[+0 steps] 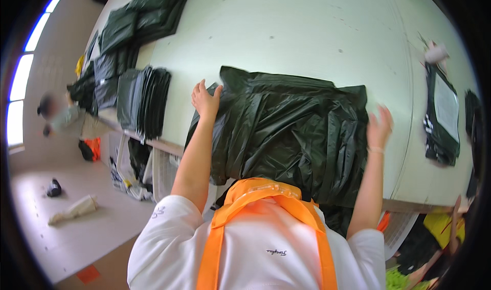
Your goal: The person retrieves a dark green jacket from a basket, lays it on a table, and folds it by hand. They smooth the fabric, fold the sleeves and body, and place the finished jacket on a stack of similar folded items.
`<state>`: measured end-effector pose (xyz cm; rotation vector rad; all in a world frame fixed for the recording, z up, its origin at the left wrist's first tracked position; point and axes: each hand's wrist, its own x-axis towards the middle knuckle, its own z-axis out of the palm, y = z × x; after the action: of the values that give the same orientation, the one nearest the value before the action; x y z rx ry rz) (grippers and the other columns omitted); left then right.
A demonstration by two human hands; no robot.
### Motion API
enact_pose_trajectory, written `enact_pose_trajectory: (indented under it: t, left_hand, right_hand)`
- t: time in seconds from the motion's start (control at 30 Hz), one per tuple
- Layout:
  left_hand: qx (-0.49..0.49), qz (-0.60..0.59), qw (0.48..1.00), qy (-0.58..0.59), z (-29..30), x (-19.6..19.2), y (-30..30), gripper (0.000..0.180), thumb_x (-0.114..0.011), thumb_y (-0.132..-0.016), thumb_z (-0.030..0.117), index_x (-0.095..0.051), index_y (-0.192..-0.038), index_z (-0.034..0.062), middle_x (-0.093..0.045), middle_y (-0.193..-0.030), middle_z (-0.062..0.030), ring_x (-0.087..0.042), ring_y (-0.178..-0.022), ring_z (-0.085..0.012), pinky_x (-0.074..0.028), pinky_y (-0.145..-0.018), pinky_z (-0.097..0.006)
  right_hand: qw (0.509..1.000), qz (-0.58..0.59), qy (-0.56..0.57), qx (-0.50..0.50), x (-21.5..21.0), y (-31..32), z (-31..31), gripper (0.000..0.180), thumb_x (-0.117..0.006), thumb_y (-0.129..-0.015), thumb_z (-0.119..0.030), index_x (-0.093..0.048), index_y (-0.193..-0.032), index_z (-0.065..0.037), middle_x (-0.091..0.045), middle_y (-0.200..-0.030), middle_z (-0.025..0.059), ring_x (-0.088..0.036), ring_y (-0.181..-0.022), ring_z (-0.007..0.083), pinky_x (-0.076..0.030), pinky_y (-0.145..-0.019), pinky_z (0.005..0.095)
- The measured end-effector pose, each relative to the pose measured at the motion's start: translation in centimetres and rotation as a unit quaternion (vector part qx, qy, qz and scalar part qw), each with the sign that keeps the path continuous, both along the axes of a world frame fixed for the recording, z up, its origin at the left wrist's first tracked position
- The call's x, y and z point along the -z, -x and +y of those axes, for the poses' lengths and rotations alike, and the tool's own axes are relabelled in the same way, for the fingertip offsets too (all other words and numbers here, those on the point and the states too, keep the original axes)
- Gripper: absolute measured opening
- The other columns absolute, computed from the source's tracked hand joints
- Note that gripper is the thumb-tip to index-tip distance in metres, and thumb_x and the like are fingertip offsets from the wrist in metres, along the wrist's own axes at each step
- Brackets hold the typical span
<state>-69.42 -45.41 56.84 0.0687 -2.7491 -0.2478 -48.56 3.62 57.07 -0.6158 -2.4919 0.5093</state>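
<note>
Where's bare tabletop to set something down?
Widest: the pale table beyond the crumpled dark plastic, between the far-left dark pile and the white roll. Narrower: between the right hand and the paper-topped bundle. Crowded: left edge, stacked; near middle, covered by plastic.

Between the left fingers (196, 95) and right fingers (387, 118) lies creased, glossy sheeting (281, 126) that looks plastic. Beyond them, the desk (296, 44) looks smooth, mostly matt; to their left, a folded stack (144, 103) shines like plastic.
</note>
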Motion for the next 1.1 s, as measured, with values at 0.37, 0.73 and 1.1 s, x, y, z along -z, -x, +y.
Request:
enact_pose_trajectory:
  t: [0.37,0.73,1.1]
  left_hand:
    - [-0.020,-0.269,0.682,-0.680,-0.9,-3.3,-2.4,0.027,-0.066,-0.076,0.011,-0.062,-0.099,-0.0012,-0.065,-0.087,-0.0107,-0.063,-0.071,-0.0191,-0.050,-0.068,-0.031]
    - [-0.027,-0.305,0.588,-0.749,1.4,-11.9,-7.1,0.018,-0.069,-0.077,0.010,-0.064,-0.088,-0.0027,-0.066,-0.082,-0.0073,-0.062,-0.071,-0.0132,-0.049,-0.066,-0.026]
    - [0.054,-0.273,0.623,-0.731,2.2,-12.7,-9.0,0.018,-0.066,-0.079,0.011,-0.067,-0.091,-0.0020,-0.063,-0.076,-0.0010,-0.055,-0.067,-0.0070,-0.045,-0.060,-0.023]
  right_hand:
    - [0.984,-0.125,-0.013,0.125,4.2,-9.8,3.2,0.023,-0.053,-0.088,-0.006,-0.052,-0.109,0.003,-0.052,-0.103,0.0228,-0.053,-0.099,0.0351,-0.044,-0.087,0.0391]
    - [0.897,0.032,0.316,-0.307,-11.7,8.8,-27.9,0.024,-0.071,-0.078,-0.003,-0.058,-0.098,-0.002,-0.053,-0.094,0.0032,-0.047,-0.064,0.0073,-0.043,-0.059,0.0198]
    - [0.879,0.071,0.358,-0.308,-11.7,10.3,-32.7,0.023,-0.071,-0.077,-0.002,-0.058,-0.096,-0.001,-0.053,-0.095,0.0055,-0.054,-0.069,0.0105,-0.047,-0.060,0.0223]
